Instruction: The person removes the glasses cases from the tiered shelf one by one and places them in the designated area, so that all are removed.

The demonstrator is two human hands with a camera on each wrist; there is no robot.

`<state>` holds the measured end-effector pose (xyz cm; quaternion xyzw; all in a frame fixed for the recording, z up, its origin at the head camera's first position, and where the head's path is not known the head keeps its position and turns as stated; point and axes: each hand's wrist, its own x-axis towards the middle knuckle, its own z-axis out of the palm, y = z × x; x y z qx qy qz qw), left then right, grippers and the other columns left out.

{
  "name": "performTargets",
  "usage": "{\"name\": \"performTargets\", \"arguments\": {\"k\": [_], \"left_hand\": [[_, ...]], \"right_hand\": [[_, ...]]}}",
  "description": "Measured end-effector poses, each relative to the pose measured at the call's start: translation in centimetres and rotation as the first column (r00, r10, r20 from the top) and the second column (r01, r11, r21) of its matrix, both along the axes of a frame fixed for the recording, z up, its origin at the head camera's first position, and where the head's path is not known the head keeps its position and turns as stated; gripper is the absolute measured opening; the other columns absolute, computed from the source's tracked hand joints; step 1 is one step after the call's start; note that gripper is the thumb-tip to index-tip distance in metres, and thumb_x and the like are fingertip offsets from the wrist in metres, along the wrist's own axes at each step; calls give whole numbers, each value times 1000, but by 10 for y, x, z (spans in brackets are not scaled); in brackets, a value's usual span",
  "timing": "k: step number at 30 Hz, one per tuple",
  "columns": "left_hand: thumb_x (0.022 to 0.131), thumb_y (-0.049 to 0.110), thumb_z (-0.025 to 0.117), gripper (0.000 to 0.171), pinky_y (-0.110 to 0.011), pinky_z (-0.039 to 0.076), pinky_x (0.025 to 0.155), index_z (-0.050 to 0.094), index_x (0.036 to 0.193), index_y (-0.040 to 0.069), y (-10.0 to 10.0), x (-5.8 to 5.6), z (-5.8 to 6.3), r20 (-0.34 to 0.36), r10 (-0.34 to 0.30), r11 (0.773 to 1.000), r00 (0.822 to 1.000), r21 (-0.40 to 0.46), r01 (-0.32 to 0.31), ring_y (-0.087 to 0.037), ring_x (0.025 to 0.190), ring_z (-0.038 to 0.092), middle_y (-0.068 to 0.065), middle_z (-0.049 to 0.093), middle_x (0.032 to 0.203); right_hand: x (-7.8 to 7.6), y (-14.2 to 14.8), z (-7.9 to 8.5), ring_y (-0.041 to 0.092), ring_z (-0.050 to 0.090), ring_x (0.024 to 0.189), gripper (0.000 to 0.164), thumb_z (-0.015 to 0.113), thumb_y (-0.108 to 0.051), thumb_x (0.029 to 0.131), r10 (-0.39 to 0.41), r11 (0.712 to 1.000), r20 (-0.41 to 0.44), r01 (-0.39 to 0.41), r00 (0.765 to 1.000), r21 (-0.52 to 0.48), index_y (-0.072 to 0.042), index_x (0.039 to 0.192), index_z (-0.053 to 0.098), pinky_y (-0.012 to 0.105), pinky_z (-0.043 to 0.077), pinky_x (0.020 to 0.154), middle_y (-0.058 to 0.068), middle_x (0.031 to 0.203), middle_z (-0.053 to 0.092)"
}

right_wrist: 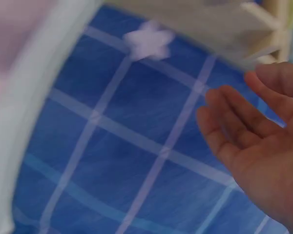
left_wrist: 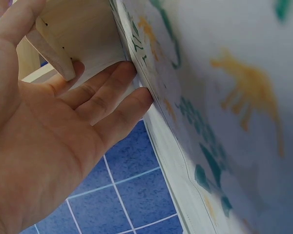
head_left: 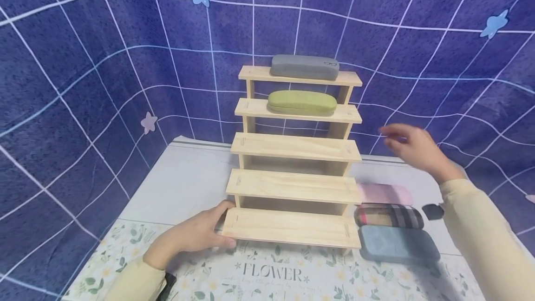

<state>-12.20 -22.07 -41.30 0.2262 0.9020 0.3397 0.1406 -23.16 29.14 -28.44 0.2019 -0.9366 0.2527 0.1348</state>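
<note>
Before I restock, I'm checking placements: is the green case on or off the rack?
On: the green case rests on the rack, second-highest tier.

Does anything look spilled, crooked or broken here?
Nothing looks spilled or broken. The grey case and green case lie along the top two steps of the wooden rack; the pink case, plaid case and blue case lie beside it. Only the blue cloth looks uneven, its grid lines wavy.

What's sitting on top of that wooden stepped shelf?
A gray case lies on the top step, and a green case on the step below. The wood beneath each case is covered and can't be seen.
</note>
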Motion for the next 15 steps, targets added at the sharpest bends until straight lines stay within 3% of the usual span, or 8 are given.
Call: {"name": "performTargets", "arguments": {"k": [4,6,11,15], "left_hand": [[80,51,81,82,-61,28,114,42,144,17,-2,0,0,-2,0,1000,1000,10,0,-38,139,43,-13,50,147],[80,51,81,82,-61,29,114,42,144,16,-2,1,0,-5,-3,1000,1000,14,3,-39,138,44,-13,51,146],[80,50,82,82,-59,31,114,43,143,15,-3,1,-2,-13,-17,1000,1000,24,17,-37,136,46,-13,52,145],[80,51,82,81,-58,33,113,43,143,16,-4,0,-4,-25,-24,999,999,23,25,-36,134,48,-13,53,144]], "right_hand": [[-5,-41,36,38,69,99,25,64,-10,98,11,998,-78,-16,997,-59,-5,122,70,30,56,76,18,118,69],[-10,-59,47,34,70,95,25,66,-11,97,35,997,-91,-41,995,-64,-8,121,71,26,52,72,17,113,71],[-27,-92,65,33,67,98,30,66,-17,98,104,993,-55,-107,993,-58,-7,126,67,46,53,80,17,112,69],[-41,-109,74,34,65,104,44,68,-32,97,98,994,5,-98,995,-58,-5,132,64,52,50,90,19,118,67]]}}
